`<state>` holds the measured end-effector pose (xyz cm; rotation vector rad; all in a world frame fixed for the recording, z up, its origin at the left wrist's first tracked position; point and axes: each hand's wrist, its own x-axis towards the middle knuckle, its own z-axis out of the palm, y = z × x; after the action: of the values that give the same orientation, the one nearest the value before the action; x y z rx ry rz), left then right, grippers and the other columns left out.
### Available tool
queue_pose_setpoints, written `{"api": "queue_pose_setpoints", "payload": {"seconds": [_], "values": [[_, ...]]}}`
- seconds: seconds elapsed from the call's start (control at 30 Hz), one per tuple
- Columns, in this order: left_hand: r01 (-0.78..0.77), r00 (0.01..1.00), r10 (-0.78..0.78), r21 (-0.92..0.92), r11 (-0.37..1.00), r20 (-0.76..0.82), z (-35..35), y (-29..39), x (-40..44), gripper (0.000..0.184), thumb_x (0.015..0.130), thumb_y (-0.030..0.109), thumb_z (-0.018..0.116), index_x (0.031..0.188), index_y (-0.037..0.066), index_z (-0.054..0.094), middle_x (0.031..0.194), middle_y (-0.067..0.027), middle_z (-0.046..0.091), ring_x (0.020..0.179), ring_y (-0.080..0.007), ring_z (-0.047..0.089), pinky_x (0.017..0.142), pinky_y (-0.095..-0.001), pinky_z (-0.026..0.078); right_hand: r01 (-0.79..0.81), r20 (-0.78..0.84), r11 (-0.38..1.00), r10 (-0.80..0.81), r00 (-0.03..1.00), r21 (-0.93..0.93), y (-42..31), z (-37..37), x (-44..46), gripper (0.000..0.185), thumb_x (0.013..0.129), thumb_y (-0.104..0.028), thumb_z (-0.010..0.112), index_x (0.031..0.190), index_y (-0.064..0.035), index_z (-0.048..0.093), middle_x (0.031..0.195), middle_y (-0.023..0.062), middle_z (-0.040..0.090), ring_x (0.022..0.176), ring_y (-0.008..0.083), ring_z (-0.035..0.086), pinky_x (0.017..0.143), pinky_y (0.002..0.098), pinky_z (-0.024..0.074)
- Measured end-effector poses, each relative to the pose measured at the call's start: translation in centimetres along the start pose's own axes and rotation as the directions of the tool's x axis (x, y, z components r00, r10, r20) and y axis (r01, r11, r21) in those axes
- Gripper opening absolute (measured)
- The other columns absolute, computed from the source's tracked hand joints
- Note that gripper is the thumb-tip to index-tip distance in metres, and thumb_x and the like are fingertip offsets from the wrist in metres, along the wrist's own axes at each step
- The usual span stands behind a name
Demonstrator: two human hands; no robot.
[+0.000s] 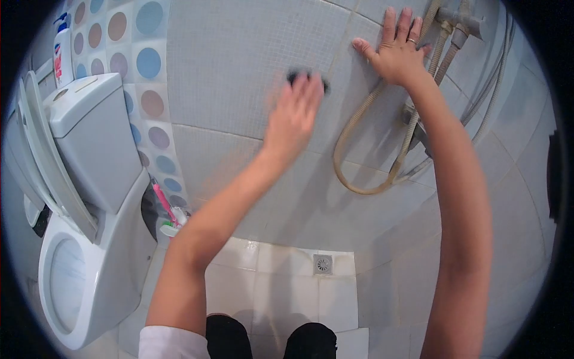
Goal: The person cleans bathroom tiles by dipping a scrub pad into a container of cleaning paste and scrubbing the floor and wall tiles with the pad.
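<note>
My left hand (293,116) is blurred by motion against the grey tiled wall (233,90). Its fingers press a small black scrubber (326,85) to the tiles; the hand hides much of it, so its exact form is unclear. To the right, my right hand (399,57) lies flat on the wall with its fingers spread and a ring on one of them. It holds nothing. Right beside it are a tap fitting (463,24) and a looped beige hose (342,170).
A white toilet (101,269) with its lid raised stands at left, a bottle (62,57) on its tank. Behind it, a pink-handled brush (161,197) leans in the corner. A floor drain (323,264) sits below the wall. Thin grey hoses (493,84) hang at right.
</note>
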<state>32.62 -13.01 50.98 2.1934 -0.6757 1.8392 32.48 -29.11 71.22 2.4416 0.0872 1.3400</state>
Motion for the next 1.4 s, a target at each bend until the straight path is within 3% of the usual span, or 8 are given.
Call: {"api": "queue_pose_setpoints", "payload": {"seconds": [0.03, 0.17, 0.23, 0.87, 1.07, 1.23, 1.33, 1.4], "values": [[-0.06, 0.993, 0.061, -0.012, 0.998, 0.101, 0.5, 1.2, -2.7, 0.047, 0.083, 0.0, 0.051, 0.13, -0.004, 0.046, 0.142, -0.0175, 0.041, 0.131, -0.0344, 0.04, 0.106, -0.0452, 0.035, -0.068, 0.162, 0.998, 0.068, 0.985, -0.003, -0.7, -1.4, -0.2, 0.102, 0.083, -0.068, 0.045, 0.147, 0.0031, 0.008, 0.153, 0.0251, -0.004, 0.141, 0.0417, -0.007, 0.109, 0.0615, 0.0157], [0.003, 0.987, 0.013, -0.098, 0.995, 0.163, -0.6, 1.4, -3.6, 0.046, 0.084, 0.001, 0.051, 0.13, -0.004, 0.047, 0.143, -0.0165, 0.04, 0.132, -0.0333, 0.039, 0.107, -0.0452, 0.034, -0.041, 0.218, 0.999, 0.034, 0.975, 0.028, -0.3, -0.5, 0.5, 0.107, 0.08, -0.073, 0.042, 0.147, 0.0007, 0.002, 0.152, 0.0258, -0.013, 0.139, 0.0448, -0.016, 0.105, 0.0669, 0.0153], [0.093, 0.988, -0.088, -0.031, 0.995, 0.126, -1.6, 0.8, -0.2, 0.046, 0.086, 0.001, 0.049, 0.131, -0.004, 0.046, 0.145, -0.015, 0.038, 0.133, -0.0326, 0.037, 0.107, -0.0462, 0.033, -0.031, 0.143, 1.0, 0.031, 0.989, -0.007, 0.0, -0.2, 0.5, 0.106, 0.081, -0.073, 0.041, 0.148, 0.0, 0.001, 0.152, 0.0255, -0.013, 0.139, 0.0437, -0.016, 0.106, 0.0656, 0.0162], [0.159, 0.98, -0.141, -0.134, 0.978, 0.14, -1.1, 2.5, -1.2, 0.05, 0.084, -0.004, 0.044, 0.134, -0.004, 0.041, 0.145, -0.0187, 0.035, 0.133, -0.0351, 0.036, 0.106, -0.0494, 0.034, -0.04, 0.126, 0.999, 0.039, 0.991, 0.006, -0.2, -0.2, 0.6, 0.107, 0.08, -0.074, 0.042, 0.148, -0.0035, -0.002, 0.153, 0.0235, -0.015, 0.14, 0.0422, -0.016, 0.107, 0.0654, 0.0138], [0.147, 0.974, -0.13, -0.079, 0.986, 0.186, -0.1, 1.7, -4.4, 0.051, 0.084, -0.005, 0.044, 0.135, -0.003, 0.04, 0.145, -0.019, 0.035, 0.134, -0.0359, 0.035, 0.106, -0.0495, 0.034, -0.049, 0.156, 0.998, 0.053, 0.986, -0.029, -0.2, -0.5, 0.7, 0.109, 0.079, -0.075, 0.042, 0.148, -0.0032, -0.002, 0.153, 0.0237, -0.014, 0.14, 0.0425, -0.016, 0.106, 0.0657, 0.0145], [0.105, 0.989, -0.109, -0.042, 0.994, -0.096, -1.4, -2.3, 6.4, 0.053, 0.083, -0.005, 0.045, 0.136, -0.004, 0.038, 0.146, -0.0195, 0.034, 0.133, -0.0368, 0.036, 0.106, -0.0503, 0.033, -0.035, 0.107, 0.999, 0.035, 0.994, -0.006, -0.1, 0.2, 0.8, 0.109, 0.079, -0.074, 0.043, 0.148, -0.0029, -0.003, 0.153, 0.0235, -0.014, 0.14, 0.0427, -0.016, 0.106, 0.0656, 0.0153], [0.096, 0.995, -0.098, -0.071, 0.993, -0.031, -0.8, -1.5, 1.6, 0.054, 0.083, -0.005, 0.045, 0.136, -0.003, 0.038, 0.146, -0.0198, 0.033, 0.134, -0.0369, 0.035, 0.106, -0.0501, 0.033, -0.054, 0.156, 0.998, 0.053, 0.986, 0.008, -0.2, -0.3, 0.7, 0.109, 0.079, -0.074, 0.043, 0.148, -0.0029, -0.004, 0.153, 0.0234, -0.015, 0.14, 0.0424, -0.015, 0.106, 0.0654, 0.0148], [0.159, 0.98, -0.148, -0.072, 0.985, 0.133, -0.3, 0.1, -6.3, 0.055, 0.082, -0.005, 0.046, 0.137, -0.002, 0.038, 0.146, -0.0194, 0.034, 0.134, -0.0375, 0.034, 0.106, -0.0498, 0.033, -0.056, 0.157, 0.998, 0.054, 0.986, 0.006, -0.3, -0.2, 0.7, 0.109, 0.08, -0.074, 0.042, 0.148, -0.0031, -0.004, 0.153, 0.0233, -0.015, 0.14, 0.0422, -0.016, 0.107, 0.0651, 0.0147]]}}
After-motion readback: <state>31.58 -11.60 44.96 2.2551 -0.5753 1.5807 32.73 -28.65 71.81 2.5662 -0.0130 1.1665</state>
